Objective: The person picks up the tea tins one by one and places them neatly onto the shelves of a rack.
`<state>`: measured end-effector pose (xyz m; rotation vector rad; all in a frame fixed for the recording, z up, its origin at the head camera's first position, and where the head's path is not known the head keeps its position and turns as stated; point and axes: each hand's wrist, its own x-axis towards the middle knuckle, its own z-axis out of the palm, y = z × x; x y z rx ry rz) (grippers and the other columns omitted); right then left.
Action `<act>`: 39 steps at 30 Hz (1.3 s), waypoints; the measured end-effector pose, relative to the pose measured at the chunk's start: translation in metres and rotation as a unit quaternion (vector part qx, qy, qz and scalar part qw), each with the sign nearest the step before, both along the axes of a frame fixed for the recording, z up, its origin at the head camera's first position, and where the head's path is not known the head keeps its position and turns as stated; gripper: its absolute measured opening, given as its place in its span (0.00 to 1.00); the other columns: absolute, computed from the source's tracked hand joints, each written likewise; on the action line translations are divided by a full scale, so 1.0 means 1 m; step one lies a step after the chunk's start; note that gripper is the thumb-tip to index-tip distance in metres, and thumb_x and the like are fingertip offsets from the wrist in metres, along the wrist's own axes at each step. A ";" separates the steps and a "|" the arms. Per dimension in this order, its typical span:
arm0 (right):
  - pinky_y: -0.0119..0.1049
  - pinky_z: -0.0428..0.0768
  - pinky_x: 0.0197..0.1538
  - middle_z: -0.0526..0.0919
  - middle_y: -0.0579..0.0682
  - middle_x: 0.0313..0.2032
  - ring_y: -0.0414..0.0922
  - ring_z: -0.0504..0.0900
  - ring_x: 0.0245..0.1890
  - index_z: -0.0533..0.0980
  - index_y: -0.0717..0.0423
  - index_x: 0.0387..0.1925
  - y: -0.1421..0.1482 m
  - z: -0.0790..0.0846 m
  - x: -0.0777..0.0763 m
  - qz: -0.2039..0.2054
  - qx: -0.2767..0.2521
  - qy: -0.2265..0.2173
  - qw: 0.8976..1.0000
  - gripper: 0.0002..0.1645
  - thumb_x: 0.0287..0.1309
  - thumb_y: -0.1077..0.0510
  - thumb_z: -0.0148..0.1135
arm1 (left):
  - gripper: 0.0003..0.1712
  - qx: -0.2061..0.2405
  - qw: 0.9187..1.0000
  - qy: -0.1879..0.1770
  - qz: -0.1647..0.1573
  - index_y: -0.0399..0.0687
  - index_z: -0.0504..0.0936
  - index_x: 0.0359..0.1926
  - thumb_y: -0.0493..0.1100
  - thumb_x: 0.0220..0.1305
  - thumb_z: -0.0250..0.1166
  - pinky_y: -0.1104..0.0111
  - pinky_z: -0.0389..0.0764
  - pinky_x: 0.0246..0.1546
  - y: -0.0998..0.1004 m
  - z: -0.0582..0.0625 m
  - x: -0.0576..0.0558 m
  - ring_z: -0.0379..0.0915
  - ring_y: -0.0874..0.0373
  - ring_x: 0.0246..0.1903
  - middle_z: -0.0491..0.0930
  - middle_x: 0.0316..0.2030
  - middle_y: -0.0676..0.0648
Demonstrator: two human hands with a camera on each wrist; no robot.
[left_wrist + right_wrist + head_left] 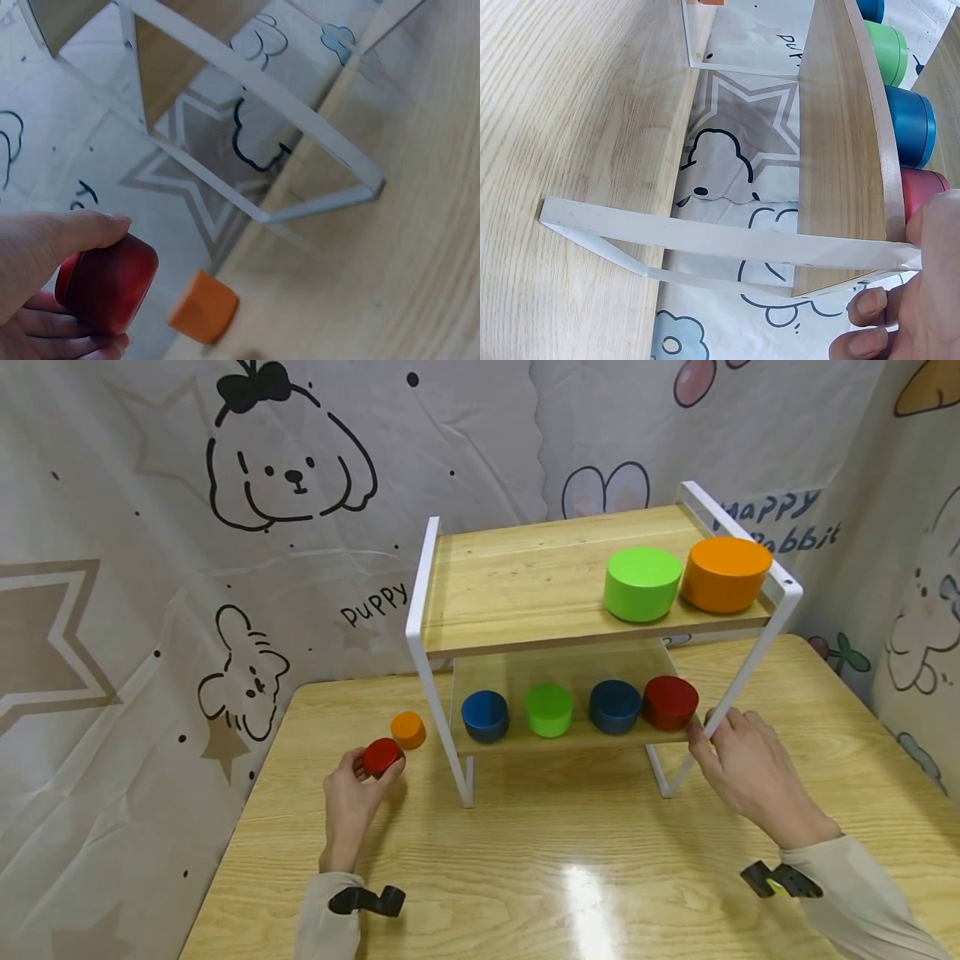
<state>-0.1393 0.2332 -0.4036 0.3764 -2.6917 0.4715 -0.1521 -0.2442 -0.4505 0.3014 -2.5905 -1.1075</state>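
My left hand (pixel 351 806) pinches a small red cylinder (pixel 382 757) between thumb and fingers, left of the shelf rack. Just behind it, an orange cylinder (pixel 408 730) rests on the table. The left wrist view shows the same red cylinder (pixel 112 281) beside the orange one (pixel 204 307). On the opposite side, my right hand (pixel 750 768) grips the white-framed rack (pixel 738 681) at its right post, by the lower shelf. Its fingers (pixel 870 304) curl behind the post in the right wrist view. The thumb is close beside a larger red cylinder (pixel 671 703) on that shelf.
On the lower shelf stand a blue cylinder (pixel 485 717), a green one (pixel 548 710) and a dark blue one (pixel 615 707). The upper shelf (pixel 517 581) bears a green cylinder (pixel 642 585) and an orange one (pixel 726 575) at its right. A printed curtain (pixel 465 435) hangs behind the table (pixel 480 877).
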 end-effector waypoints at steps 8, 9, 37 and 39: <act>0.38 0.59 0.29 0.70 0.51 0.23 0.49 0.64 0.23 0.72 0.56 0.22 0.000 -0.001 0.000 0.000 -0.005 -0.008 1.000 0.20 0.69 0.55 0.45 | 0.34 -0.021 0.999 0.048 -0.012 0.32 0.77 0.51 0.50 0.49 0.75 0.53 0.80 0.43 0.006 0.022 0.007 0.81 0.44 0.38 0.83 0.41 0.34; 0.38 0.59 0.29 0.70 0.51 0.23 0.49 0.64 0.23 0.72 0.56 0.22 0.000 -0.001 0.000 0.001 -0.005 -0.008 1.000 0.20 0.69 0.55 0.45 | 0.33 -0.024 0.998 0.053 -0.014 0.32 0.77 0.51 0.50 0.49 0.75 0.53 0.80 0.42 0.007 0.024 0.008 0.80 0.44 0.38 0.83 0.40 0.34; 0.37 0.59 0.29 0.70 0.51 0.23 0.47 0.63 0.23 0.72 0.57 0.23 0.001 -0.001 -0.001 0.005 0.000 0.004 1.000 0.18 0.68 0.56 0.47 | 0.25 -0.070 0.972 0.218 -0.047 0.36 0.81 0.45 0.45 0.47 0.75 0.88 0.66 0.38 0.035 0.093 0.035 0.80 0.52 0.33 0.85 0.37 0.41; 0.37 0.59 0.28 0.70 0.50 0.22 0.47 0.63 0.23 0.71 0.55 0.21 0.000 -0.001 -0.001 0.006 -0.003 0.007 1.000 0.19 0.69 0.55 0.46 | 0.26 -0.077 0.970 0.225 -0.048 0.34 0.81 0.45 0.45 0.47 0.75 0.89 0.66 0.38 0.036 0.096 0.035 0.80 0.51 0.33 0.84 0.37 0.40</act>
